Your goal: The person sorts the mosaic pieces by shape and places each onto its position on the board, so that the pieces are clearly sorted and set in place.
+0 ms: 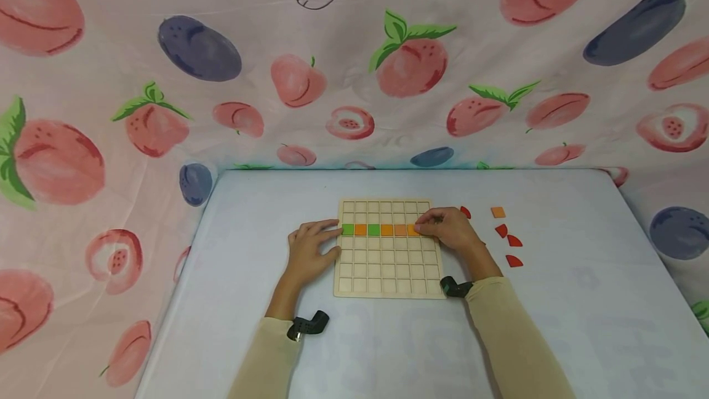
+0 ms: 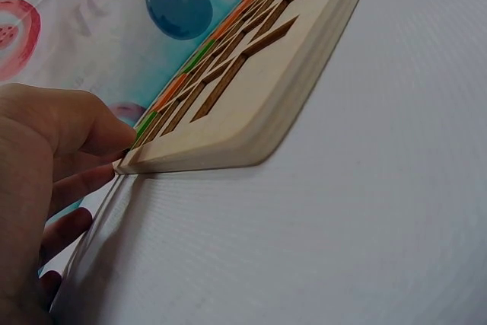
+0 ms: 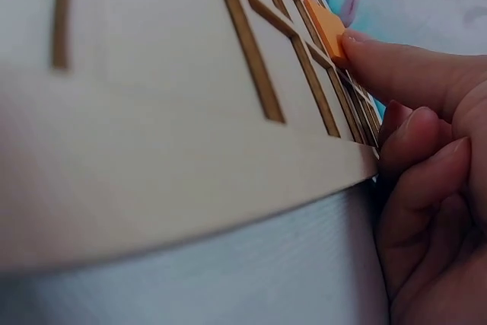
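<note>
A pale wooden grid board (image 1: 389, 289) lies flat on the table. One row of it holds square tiles from the left edge: a green tile (image 1: 348, 230), an orange tile (image 1: 360, 230), a second green one and more orange ones. My right hand (image 1: 451, 229) pinches an orange square tile (image 3: 326, 27) at the right end of that row; in the right wrist view the tile sits tilted above its cell. With fingers fairly straight, my left hand (image 1: 307, 251) touches the board's left edge, beside the first green tile (image 2: 145, 124).
Right of the board lie a loose orange square tile (image 1: 498, 212) and several red quarter-round pieces (image 1: 514, 261), one of them close behind my right hand. A fruit-print cloth (image 1: 354, 79) hangs behind the white table (image 1: 388, 350).
</note>
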`<state>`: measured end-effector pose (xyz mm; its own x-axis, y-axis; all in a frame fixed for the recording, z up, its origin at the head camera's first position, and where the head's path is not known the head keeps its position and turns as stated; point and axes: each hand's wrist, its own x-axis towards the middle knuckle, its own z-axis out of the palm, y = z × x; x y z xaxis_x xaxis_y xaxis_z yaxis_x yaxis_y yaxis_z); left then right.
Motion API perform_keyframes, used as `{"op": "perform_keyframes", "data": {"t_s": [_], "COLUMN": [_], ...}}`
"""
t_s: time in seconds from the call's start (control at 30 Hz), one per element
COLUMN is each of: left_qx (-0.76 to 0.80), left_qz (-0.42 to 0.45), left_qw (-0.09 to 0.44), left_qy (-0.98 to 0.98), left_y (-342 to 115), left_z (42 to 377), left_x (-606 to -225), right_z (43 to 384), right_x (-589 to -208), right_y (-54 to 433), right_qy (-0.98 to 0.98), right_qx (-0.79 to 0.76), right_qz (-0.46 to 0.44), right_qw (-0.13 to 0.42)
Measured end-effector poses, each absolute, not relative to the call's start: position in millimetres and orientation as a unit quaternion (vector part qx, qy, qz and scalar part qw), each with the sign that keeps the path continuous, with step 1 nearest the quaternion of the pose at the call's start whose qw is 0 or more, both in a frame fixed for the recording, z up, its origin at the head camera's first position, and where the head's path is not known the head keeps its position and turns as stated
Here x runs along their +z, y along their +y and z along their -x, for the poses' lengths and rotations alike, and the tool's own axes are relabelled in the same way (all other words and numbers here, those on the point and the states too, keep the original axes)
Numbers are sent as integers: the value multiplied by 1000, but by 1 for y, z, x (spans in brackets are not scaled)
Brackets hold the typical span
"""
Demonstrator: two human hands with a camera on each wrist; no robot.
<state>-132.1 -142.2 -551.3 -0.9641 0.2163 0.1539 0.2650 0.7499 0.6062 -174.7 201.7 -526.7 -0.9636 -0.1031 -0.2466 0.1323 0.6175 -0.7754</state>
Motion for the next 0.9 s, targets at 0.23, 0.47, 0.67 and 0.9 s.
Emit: {"op": "perform_keyframes", "data": {"t_s": [0.23,0.47,0.67,0.9], "left_qx": [-329,-331,-333,-333], "left_qz": [125,125,122,124], "left_qw": [33,32,30,31], "left_qy": [-935,-935,-934,-934], "left_y": [-142,-142,-142,-143], "left_z": [132,132,132,132], "left_x": [-550,-549,-549,-551], "right_z": [175,175,175,175], "right_x": [-527,-527,-528,-530], "right_y": [201,201,200,201], "right_qy": [896,895,895,894], "right_qx": [-425,-428,-428,-429], "right_qz": [-2,1,-4,-12], "right_qw": [129,126,125,130]}}
